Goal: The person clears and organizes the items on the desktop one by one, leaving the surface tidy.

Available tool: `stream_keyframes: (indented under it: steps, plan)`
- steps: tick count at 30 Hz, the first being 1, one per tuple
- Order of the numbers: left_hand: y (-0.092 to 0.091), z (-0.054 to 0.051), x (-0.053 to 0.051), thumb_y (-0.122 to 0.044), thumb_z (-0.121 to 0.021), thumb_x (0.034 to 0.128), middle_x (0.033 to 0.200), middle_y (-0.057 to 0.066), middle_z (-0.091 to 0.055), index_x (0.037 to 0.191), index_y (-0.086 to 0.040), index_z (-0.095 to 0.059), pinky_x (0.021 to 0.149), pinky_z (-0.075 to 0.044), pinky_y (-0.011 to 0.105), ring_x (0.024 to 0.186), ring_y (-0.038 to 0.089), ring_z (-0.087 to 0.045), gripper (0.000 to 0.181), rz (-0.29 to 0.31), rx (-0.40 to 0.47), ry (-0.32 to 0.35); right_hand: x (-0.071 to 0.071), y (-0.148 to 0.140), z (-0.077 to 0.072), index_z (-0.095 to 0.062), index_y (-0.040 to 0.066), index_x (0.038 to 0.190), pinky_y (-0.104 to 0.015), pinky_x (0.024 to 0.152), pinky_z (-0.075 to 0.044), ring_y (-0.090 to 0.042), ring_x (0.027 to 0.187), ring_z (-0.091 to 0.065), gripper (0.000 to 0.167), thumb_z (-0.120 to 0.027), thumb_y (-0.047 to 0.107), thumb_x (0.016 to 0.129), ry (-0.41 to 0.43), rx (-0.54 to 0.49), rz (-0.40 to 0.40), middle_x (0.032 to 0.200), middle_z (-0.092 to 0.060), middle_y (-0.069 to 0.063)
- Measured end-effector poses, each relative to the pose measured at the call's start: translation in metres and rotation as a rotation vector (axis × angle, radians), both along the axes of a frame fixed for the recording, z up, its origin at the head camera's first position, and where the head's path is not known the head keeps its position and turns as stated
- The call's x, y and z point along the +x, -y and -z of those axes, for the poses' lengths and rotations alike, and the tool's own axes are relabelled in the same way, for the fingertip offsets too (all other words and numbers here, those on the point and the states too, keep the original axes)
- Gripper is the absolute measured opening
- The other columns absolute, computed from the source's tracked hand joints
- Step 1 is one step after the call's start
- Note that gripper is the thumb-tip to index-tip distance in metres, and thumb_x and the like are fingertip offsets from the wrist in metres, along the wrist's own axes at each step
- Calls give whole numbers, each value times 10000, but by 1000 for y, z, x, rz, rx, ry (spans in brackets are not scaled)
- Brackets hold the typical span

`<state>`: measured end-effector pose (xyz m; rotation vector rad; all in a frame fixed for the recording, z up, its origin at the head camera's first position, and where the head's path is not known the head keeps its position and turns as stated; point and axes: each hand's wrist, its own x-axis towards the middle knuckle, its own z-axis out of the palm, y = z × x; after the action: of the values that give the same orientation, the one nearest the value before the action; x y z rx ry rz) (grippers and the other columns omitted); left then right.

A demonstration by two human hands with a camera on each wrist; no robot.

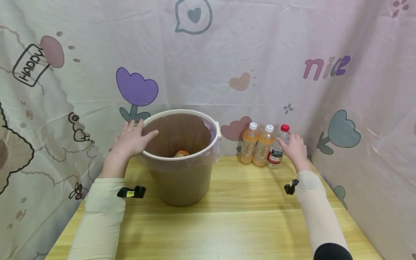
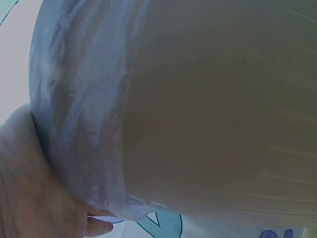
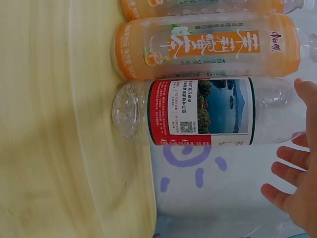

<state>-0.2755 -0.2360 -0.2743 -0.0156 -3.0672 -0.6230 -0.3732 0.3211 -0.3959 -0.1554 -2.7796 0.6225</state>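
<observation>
My left hand (image 1: 129, 142) is at the left side of a brown trash bin (image 1: 182, 182), its fingers spread and its thumb over the white rim. In the left wrist view, that hand lies against the clear bag (image 2: 89, 99) folded over the bin's outside. On the right, my right hand (image 1: 296, 150) is beside an upright plastic water bottle (image 1: 275, 155) with a red cap. Its thumb is by the bottle's shoulder (image 3: 275, 106) in the right wrist view, with the other fingers extended and apart. Whether the thumb touches the plastic I cannot tell.
Two white-capped bottles with orange labels, a left one (image 1: 248, 144) and a right one (image 1: 263, 146), stand left of the water bottle. Something orange and white (image 1: 181, 154) lies inside the bin. Behind the wooden table (image 1: 227, 224) hangs a printed cloth (image 1: 195, 72).
</observation>
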Motion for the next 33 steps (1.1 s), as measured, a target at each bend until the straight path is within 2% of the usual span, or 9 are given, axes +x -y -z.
stream_keyframes:
  steps: [10, 17, 22, 33]
  plan:
    - [-1, 0, 0, -725, -240, 937, 1587, 323, 75, 1556, -26, 19, 1087, 38, 770, 1464, 486, 161, 969, 1, 6, 0, -7, -2, 3, -253, -57, 1494, -676, 1084, -290, -510, 1334, -341, 923, -426, 658, 936, -22, -55, -16, 1462, -348, -343]
    - [-1, 1, 1, -722, -243, 938, 1587, 315, 92, 1556, -30, 29, 1090, 39, 766, 1464, 481, 169, 967, 5, 16, 11, -5, -2, 8, -275, -31, 1489, -655, 1080, -326, -489, 1338, -350, 871, -481, 610, 938, -13, -175, -21, 1465, -360, -312]
    - [-1, 2, 1, -717, -249, 940, 1588, 314, 92, 1557, -31, 23, 1090, 42, 766, 1464, 480, 170, 962, 5, 23, 10, -2, -1, 11, -287, -34, 1472, -638, 1066, -355, -471, 1311, -382, 868, -505, 605, 927, -33, -214, -9, 1433, -393, -301]
    - [0, 1, 0, -730, -235, 934, 1589, 308, 105, 1557, -40, 46, 1092, 29, 766, 1464, 474, 178, 971, 7, 29, 6, 4, 0, 15, -411, -29, 1298, -610, 979, -418, -432, 1158, -480, 666, -574, 489, 913, -115, -211, 9, 1288, -499, -281]
